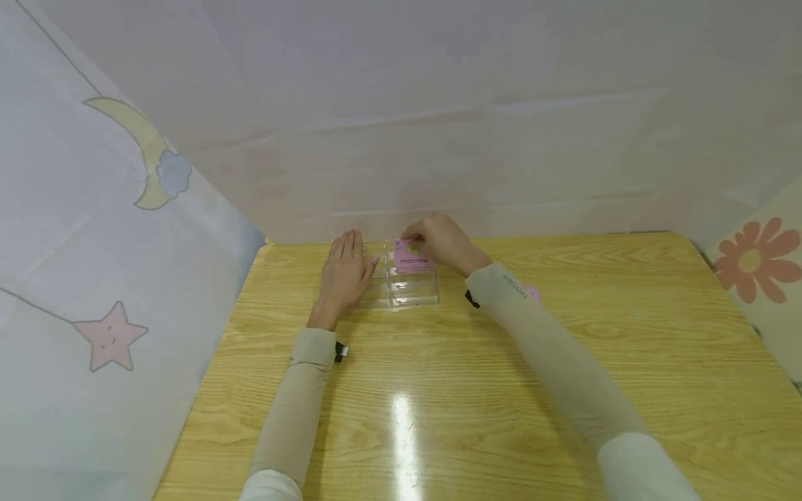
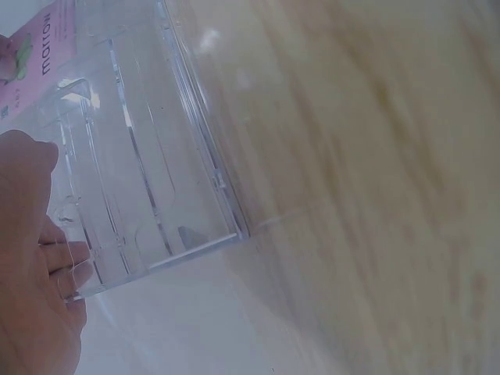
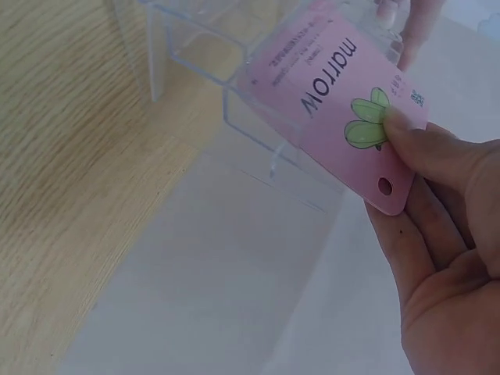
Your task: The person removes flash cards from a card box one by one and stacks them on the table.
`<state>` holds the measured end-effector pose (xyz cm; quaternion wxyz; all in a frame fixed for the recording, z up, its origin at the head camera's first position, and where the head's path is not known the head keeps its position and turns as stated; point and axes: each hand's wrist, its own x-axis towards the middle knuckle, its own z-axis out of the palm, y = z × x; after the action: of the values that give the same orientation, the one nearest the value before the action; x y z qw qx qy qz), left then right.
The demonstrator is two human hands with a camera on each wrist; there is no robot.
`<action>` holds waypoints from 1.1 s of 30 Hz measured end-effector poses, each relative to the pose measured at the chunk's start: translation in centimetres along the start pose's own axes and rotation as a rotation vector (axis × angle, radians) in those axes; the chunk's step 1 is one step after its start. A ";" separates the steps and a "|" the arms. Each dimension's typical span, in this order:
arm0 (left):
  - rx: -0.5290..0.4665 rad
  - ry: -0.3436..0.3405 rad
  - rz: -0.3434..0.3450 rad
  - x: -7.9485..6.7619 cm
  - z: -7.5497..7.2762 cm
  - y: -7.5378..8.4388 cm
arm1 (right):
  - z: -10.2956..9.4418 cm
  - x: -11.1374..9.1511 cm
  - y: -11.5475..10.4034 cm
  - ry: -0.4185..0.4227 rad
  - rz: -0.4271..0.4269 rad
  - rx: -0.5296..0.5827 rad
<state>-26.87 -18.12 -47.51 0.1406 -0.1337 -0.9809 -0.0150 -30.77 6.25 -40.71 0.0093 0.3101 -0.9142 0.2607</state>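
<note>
A clear plastic card rack (image 1: pixel 413 291) with stepped slots stands on the table near its back edge. My left hand (image 1: pixel 343 275) rests along the rack's left side, fingers straight and the thumb spread toward the slots. In the left wrist view, some of its fingers (image 2: pixel 66 258) show through the clear plastic. My right hand (image 1: pixel 443 243) pinches a pink card (image 3: pixel 336 101) by its upper end, thumb over the picture of a green vegetable. The card reads "marrow" and has a punched hole near one corner. Its lower part overlaps the rack's slots.
Another pink piece (image 1: pixel 532 293) lies on the wooden table (image 1: pixel 501 390), partly hidden by the right sleeve. A pale cloth backdrop (image 1: pixel 388 139) rises right behind the table's back edge and along the sides.
</note>
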 end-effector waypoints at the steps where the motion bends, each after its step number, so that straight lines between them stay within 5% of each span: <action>1: 0.003 -0.003 -0.002 0.0 0.0 0.0 | -0.1 0.1 0.0 -0.007 0.006 0.013; 13: 0.007 -0.041 -0.024 0.3 0.0 -0.2 | -1.4 0.7 0.5 -0.098 0.000 0.146; 33: -0.005 -0.026 -0.021 0.3 0.3 -0.4 | -3.9 -0.7 2.6 0.030 0.101 0.349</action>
<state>-27.31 -18.39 -47.69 0.1274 -0.1238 -0.9839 -0.0171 -32.27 10.23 -38.66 -0.0440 0.2567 -0.8692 0.4203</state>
